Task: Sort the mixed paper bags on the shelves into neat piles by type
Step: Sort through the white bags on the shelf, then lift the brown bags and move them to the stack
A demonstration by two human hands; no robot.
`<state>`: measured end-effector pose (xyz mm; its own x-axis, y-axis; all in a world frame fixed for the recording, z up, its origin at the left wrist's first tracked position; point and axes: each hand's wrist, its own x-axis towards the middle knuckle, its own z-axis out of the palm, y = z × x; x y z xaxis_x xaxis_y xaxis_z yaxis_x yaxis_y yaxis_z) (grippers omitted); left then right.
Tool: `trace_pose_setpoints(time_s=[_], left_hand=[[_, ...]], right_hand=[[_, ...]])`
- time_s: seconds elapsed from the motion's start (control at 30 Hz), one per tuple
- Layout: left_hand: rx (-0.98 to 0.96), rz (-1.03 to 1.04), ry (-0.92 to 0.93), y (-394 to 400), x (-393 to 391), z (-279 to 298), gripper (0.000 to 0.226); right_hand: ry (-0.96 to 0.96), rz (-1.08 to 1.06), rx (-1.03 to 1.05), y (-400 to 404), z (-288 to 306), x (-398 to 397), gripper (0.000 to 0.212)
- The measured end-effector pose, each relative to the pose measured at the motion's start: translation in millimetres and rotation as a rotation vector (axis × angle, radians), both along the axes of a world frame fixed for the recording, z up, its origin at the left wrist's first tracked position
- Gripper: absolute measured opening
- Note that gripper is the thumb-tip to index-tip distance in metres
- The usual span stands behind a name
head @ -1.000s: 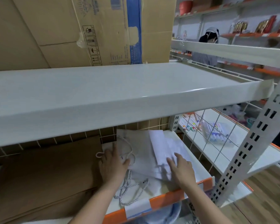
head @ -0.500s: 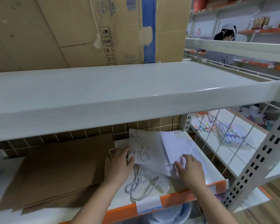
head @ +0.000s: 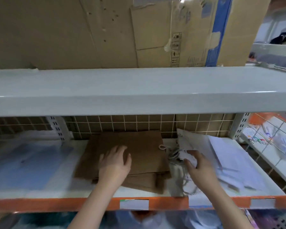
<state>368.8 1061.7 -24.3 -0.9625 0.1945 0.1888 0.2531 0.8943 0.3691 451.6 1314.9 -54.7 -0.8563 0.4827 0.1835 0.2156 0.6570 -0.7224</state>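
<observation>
In the head view, the left hand (head: 115, 162) has left the white bags, where it rested half a second ago, and now lies flat on the pile of brown bags (head: 139, 156) at the centre of the frame, fingers straight and a little spread, pressing the top bag down. The right hand (head: 197, 167) has shifted from the open face of the white bags (head: 229, 162) at centre right to their left edge, beside the tangle of cord handles (head: 177, 164); its thumb and fingers seem to curl on a bag edge, though blur leaves the grip unclear. Both piles lie side by side on the lower shelf (head: 56, 192), brown just left of white, the cords between them. The view has also swung left, bringing the brown pile to the middle. This suggests attention is passing from the white stack to squaring up the brown one, whose lower bags jut out unevenly at the front.
</observation>
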Motion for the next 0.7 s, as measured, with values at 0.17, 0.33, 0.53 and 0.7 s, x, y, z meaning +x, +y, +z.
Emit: trace_pose_setpoints(time_s=[0.17,0.33,0.53,0.7], left_hand=[[0.069,0.064,0.077,-89,8,4,0.036],[0.025,0.124,0.121,-178,12,11,0.035],[0.034,0.194,0.161,-289,16,8,0.035],[0.054,0.27,0.208,-372,30,6,0.025]], right_hand=[[-0.036,0.078,0.035,-77,13,-10,0.033],[-0.101,0.089,0.065,-160,24,-20,0.044],[-0.089,0.203,0.055,-257,21,-23,0.038],[-0.059,0.245,0.024,-339,17,-23,0.03]])
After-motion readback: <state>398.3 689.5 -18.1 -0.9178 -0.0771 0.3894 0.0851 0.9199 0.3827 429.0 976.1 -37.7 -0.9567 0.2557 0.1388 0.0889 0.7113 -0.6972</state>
